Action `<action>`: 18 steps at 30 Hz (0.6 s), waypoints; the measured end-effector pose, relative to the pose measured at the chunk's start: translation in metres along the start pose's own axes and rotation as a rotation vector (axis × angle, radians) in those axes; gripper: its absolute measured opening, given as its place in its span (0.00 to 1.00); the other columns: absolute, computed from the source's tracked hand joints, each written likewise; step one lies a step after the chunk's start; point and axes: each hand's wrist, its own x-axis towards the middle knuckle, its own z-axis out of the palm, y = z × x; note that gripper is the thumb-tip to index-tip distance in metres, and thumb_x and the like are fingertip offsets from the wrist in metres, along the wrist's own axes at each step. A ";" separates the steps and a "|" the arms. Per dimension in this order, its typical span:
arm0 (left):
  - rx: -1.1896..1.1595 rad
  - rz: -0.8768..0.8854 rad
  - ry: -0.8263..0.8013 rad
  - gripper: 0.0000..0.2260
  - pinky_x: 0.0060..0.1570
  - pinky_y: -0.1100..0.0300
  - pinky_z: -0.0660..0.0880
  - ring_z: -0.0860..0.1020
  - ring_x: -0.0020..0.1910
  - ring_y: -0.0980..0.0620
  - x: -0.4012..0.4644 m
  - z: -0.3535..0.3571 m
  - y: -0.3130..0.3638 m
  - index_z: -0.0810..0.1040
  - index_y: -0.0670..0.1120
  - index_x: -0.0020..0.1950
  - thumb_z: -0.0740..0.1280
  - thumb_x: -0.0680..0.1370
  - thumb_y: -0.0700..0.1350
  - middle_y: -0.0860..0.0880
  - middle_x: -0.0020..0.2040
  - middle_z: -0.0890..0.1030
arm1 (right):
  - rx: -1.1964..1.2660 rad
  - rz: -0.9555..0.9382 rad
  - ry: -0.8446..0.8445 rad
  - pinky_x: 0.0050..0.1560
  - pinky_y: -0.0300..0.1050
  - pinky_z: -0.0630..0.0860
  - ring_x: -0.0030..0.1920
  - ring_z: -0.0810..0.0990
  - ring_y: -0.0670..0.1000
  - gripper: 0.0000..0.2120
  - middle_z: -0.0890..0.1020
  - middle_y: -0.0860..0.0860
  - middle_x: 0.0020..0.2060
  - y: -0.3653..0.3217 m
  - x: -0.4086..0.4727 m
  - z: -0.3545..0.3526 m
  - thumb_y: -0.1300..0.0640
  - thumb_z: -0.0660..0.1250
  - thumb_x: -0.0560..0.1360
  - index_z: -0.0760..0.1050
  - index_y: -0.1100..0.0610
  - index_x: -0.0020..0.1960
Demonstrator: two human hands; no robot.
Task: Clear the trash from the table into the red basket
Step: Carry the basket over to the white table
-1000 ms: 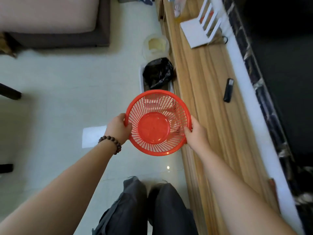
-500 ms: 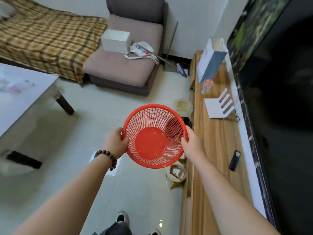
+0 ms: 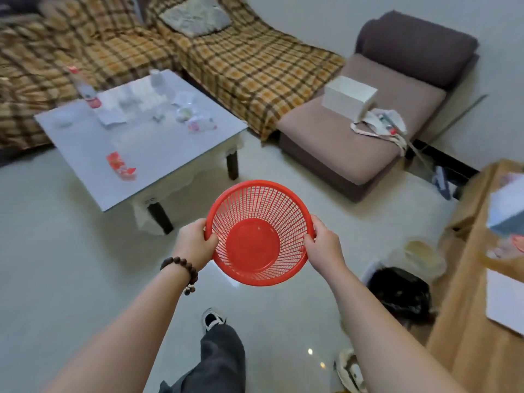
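Observation:
I hold an empty red mesh basket (image 3: 255,245) in mid-air over the floor, tilted toward me. My left hand (image 3: 194,242) grips its left rim and my right hand (image 3: 324,248) grips its right rim. Ahead and to the left stands a low white table (image 3: 85,143). Trash lies on it: a red wrapper (image 3: 120,165) near the front edge, a clear bottle with a red label (image 3: 85,90) at the back left, crumpled papers and clear packaging (image 3: 187,114) at the back right.
A plaid-covered sofa (image 3: 255,63) runs behind the table. A brown chaise (image 3: 368,131) with a white box (image 3: 350,97) sits to the right. A wooden cabinet (image 3: 467,307) stands at the far right, a black-bagged bin (image 3: 399,293) beside it. My foot (image 3: 211,319) steps on pale tile.
The view has swung left, from the wooden cabinet to the room, bringing the white table and sofa into sight. Both hands still hold the basket in the same grip.

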 end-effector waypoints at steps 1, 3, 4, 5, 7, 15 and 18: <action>0.002 -0.025 0.025 0.05 0.38 0.47 0.80 0.80 0.34 0.44 0.016 -0.011 -0.011 0.78 0.42 0.41 0.64 0.75 0.40 0.46 0.34 0.80 | -0.002 -0.012 -0.022 0.35 0.34 0.76 0.42 0.79 0.42 0.13 0.80 0.42 0.47 -0.015 0.019 0.017 0.52 0.58 0.80 0.70 0.46 0.64; -0.006 -0.074 0.065 0.05 0.37 0.46 0.80 0.80 0.34 0.43 0.049 -0.036 -0.033 0.77 0.42 0.39 0.64 0.75 0.40 0.45 0.33 0.80 | -0.022 -0.039 -0.063 0.41 0.41 0.80 0.44 0.80 0.45 0.15 0.80 0.44 0.47 -0.047 0.056 0.049 0.56 0.59 0.79 0.70 0.47 0.64; -0.019 -0.103 0.078 0.05 0.37 0.45 0.80 0.80 0.34 0.43 0.065 -0.048 -0.043 0.77 0.42 0.39 0.64 0.74 0.40 0.44 0.33 0.81 | -0.037 -0.053 -0.085 0.45 0.45 0.80 0.45 0.80 0.46 0.16 0.81 0.45 0.47 -0.064 0.073 0.064 0.58 0.59 0.78 0.71 0.47 0.64; -0.033 -0.130 0.091 0.05 0.37 0.45 0.80 0.81 0.34 0.42 0.081 -0.061 -0.052 0.78 0.42 0.39 0.64 0.74 0.40 0.43 0.34 0.81 | -0.051 -0.070 -0.106 0.47 0.46 0.79 0.46 0.80 0.49 0.17 0.82 0.47 0.48 -0.081 0.090 0.079 0.59 0.59 0.77 0.72 0.47 0.63; -0.056 -0.175 0.122 0.05 0.37 0.45 0.80 0.81 0.34 0.43 0.108 -0.086 -0.068 0.79 0.43 0.40 0.64 0.74 0.40 0.44 0.34 0.82 | -0.073 -0.104 -0.154 0.47 0.45 0.76 0.46 0.80 0.51 0.18 0.84 0.50 0.48 -0.112 0.121 0.106 0.60 0.58 0.75 0.72 0.47 0.62; -0.068 -0.275 0.289 0.04 0.39 0.50 0.79 0.81 0.36 0.45 0.192 -0.168 -0.111 0.81 0.40 0.45 0.66 0.75 0.38 0.45 0.36 0.83 | -0.148 -0.275 -0.317 0.46 0.43 0.72 0.45 0.79 0.53 0.19 0.83 0.53 0.48 -0.226 0.214 0.194 0.63 0.58 0.74 0.73 0.49 0.62; -0.085 -0.325 0.349 0.04 0.35 0.56 0.77 0.81 0.36 0.46 0.216 -0.192 -0.130 0.80 0.40 0.44 0.66 0.75 0.39 0.45 0.37 0.83 | -0.170 -0.317 -0.373 0.49 0.48 0.76 0.50 0.80 0.58 0.21 0.83 0.56 0.50 -0.259 0.243 0.230 0.63 0.58 0.73 0.72 0.50 0.64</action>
